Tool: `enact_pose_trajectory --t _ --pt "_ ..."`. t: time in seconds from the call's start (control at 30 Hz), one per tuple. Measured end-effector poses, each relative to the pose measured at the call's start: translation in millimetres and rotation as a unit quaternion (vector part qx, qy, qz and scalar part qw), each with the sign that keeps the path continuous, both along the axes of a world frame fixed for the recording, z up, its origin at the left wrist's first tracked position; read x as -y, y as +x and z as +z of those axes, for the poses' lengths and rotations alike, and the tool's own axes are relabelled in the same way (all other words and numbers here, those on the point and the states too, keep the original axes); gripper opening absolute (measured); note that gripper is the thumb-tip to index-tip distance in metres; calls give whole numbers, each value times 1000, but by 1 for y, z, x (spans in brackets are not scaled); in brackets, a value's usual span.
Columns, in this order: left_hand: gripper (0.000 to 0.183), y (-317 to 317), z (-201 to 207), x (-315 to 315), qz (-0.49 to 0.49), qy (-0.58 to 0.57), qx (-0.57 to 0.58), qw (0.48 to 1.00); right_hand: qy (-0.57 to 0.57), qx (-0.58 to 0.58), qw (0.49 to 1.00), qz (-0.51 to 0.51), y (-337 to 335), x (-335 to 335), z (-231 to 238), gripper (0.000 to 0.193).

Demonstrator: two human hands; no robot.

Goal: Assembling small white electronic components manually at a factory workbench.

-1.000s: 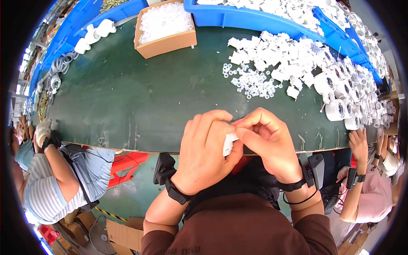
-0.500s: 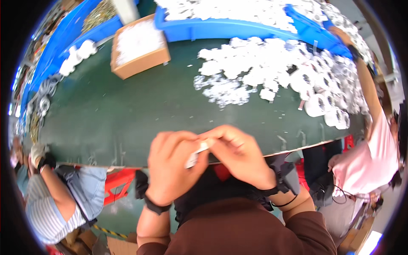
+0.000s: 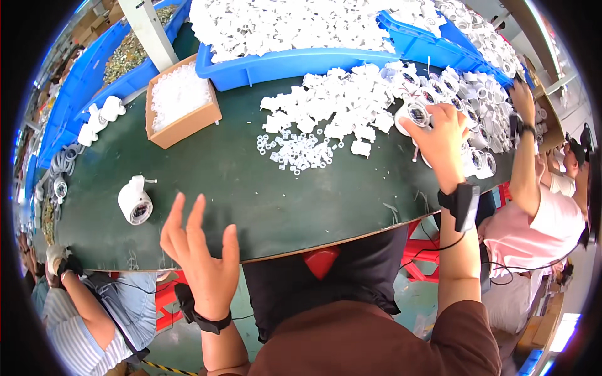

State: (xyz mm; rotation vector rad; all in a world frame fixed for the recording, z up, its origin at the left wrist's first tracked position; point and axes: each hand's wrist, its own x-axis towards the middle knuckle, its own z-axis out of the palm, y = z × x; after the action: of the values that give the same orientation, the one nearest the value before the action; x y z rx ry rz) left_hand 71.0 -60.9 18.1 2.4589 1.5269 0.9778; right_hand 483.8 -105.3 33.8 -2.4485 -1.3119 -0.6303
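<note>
My left hand [image 3: 200,257] hovers over the near table edge, fingers spread, with nothing in it. Beyond it to the left, a white bullet-camera unit [image 3: 135,202] with a dark round front lies alone on the green table. My right hand [image 3: 442,141] has reached to the pile at the right, its thumb and fingers curled about a white camera unit [image 3: 416,114] with a dark ringed front. The undersides of those fingers are partly hidden. Just left of this hand lie a heap of white plastic brackets [image 3: 338,100] and small clear rings [image 3: 300,152].
A cardboard box [image 3: 182,122] of translucent small parts stands at the back left. Behind it run blue bins [image 3: 295,67] full of white parts. More camera units [image 3: 486,113] crowd the right side, where a co-worker's hand [image 3: 522,103] reaches in. Another co-worker's gloved hand [image 3: 56,257] rests far left.
My hands have parted from a small white piece held between them. The left moved left and opened; the right went out to the pile. A camera unit now shows lying at left.
</note>
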Motion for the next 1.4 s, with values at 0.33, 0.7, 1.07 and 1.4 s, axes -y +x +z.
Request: enact_pose_trajectory --t 0.33,0.7,1.07,1.4 --pt "64 28 17 14 -231 -173 143 947 34 -125 878 460 -122 32 28 57" --pt "69 22 2 24 -172 -242 267 917 6 -670 677 303 -174 24 -3 68" --pt "46 23 6 26 -156 -140 176 962 -10 -798 497 339 -203 7 18 10" --pt "16 35 4 21 -102 -154 277 943 76 -628 655 414 -222 16 -2 15"
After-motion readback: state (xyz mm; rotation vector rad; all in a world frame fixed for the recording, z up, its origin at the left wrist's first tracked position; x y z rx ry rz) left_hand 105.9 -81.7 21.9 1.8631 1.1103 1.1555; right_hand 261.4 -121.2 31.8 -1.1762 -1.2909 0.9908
